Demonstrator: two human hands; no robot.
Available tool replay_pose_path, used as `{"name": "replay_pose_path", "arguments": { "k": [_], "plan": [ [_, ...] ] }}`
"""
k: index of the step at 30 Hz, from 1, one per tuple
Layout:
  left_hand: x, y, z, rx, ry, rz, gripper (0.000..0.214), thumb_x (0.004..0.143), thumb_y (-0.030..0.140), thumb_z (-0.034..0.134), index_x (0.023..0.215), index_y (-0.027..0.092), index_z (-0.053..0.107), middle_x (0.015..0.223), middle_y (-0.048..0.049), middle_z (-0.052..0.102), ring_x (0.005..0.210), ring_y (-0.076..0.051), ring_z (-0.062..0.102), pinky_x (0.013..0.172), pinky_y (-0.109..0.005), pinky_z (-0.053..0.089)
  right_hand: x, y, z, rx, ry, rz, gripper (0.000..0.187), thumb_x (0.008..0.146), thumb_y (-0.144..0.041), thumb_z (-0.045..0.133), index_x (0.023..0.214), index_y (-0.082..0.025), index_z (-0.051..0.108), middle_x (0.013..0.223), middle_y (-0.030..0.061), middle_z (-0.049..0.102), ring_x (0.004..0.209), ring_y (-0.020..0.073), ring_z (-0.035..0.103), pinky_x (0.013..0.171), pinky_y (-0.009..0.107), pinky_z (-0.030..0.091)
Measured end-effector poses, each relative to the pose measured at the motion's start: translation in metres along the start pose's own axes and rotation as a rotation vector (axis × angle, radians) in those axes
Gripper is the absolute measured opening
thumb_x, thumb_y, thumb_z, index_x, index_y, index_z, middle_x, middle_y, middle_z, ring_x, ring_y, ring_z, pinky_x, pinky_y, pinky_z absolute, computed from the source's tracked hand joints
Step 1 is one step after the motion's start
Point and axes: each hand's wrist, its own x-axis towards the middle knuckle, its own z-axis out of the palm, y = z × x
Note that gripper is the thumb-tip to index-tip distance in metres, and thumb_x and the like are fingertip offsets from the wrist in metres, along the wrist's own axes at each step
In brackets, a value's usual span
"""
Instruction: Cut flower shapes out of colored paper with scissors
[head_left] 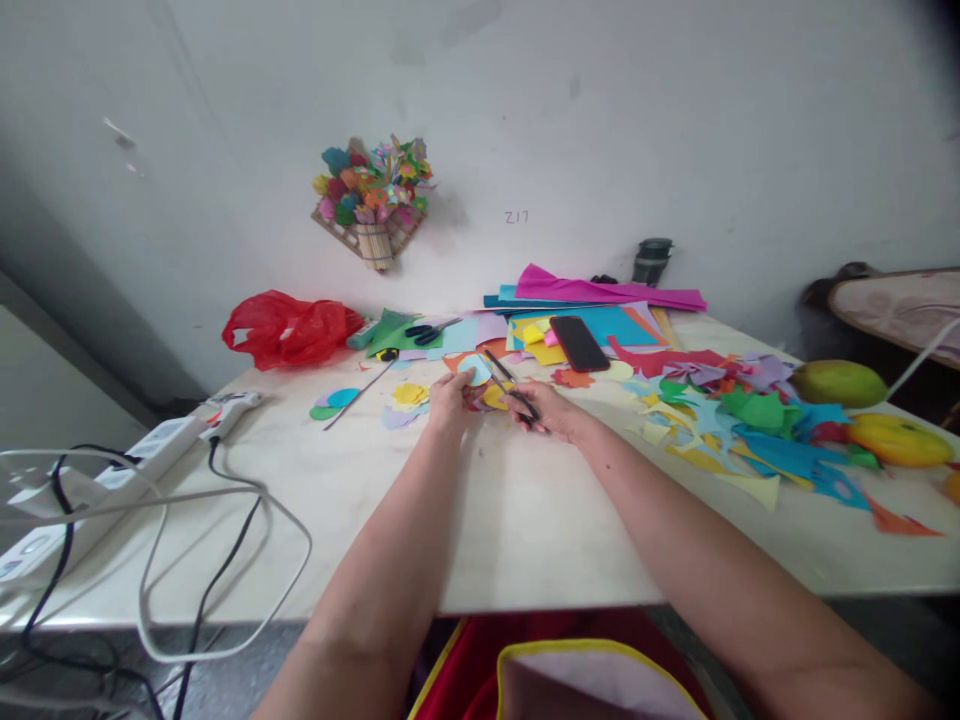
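Observation:
My right hand (546, 409) is closed around the handles of a pair of scissors (504, 378), whose blades point up and left, slightly apart. My left hand (448, 398) pinches a small light-blue paper round (474, 370) right at the blades. Both hands rest over the middle of the white table (510, 510), among small yellow and orange paper pieces (410, 394).
A black phone (578, 343) lies on coloured paper sheets (600, 300) behind the hands. A heap of paper scraps (750, 425) and two mangoes (840, 383) sit right. A second pair of scissors (427, 331), a red plastic bag (289, 327), a power strip (142, 455) with cables sit left.

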Motion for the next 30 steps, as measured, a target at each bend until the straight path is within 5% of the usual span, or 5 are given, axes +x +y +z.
{"name": "replay_pose_path", "arguments": {
  "k": [30],
  "plan": [
    [-0.011, 0.005, 0.012, -0.033, 0.085, 0.017, 0.013, 0.065, 0.009, 0.069, 0.062, 0.012, 0.057, 0.058, -0.0024, 0.062, 0.054, -0.014, 0.064, 0.060, -0.026, 0.054, -0.006, -0.010, 0.007, 0.097, 0.039, -0.042, 0.012, 0.070, -0.025, 0.067, 0.074, -0.015, 0.062, 0.049, -0.0035, 0.051, 0.037, 0.0078, 0.043, 0.033, 0.020, 0.024]
  ]
}}
